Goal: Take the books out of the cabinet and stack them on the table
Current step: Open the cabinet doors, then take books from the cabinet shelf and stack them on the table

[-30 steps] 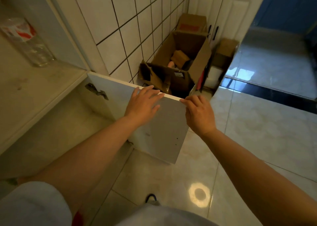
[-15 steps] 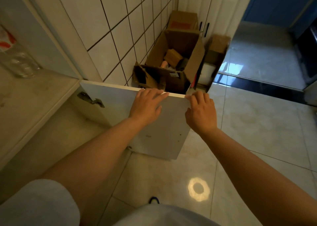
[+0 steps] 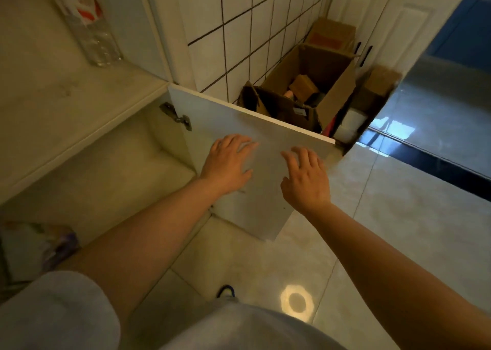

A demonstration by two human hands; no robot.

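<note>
Both hands – left hand [image 3: 228,161], right hand [image 3: 305,179] – spread, holding nothing, before the open cabinet door [image 3: 255,126]

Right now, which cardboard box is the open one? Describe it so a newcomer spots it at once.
Start at the white tiled wall behind the open cabinet door. Along its foot, just past the door's top edge, stands the large open cardboard box. Unlike the closed box behind it, its flaps are up and smaller items show inside.

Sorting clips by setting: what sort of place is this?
Probably a home kitchen or utility area: a tiled wall, a counter over an open cabinet door, and cardboard boxes on the floor.
</note>
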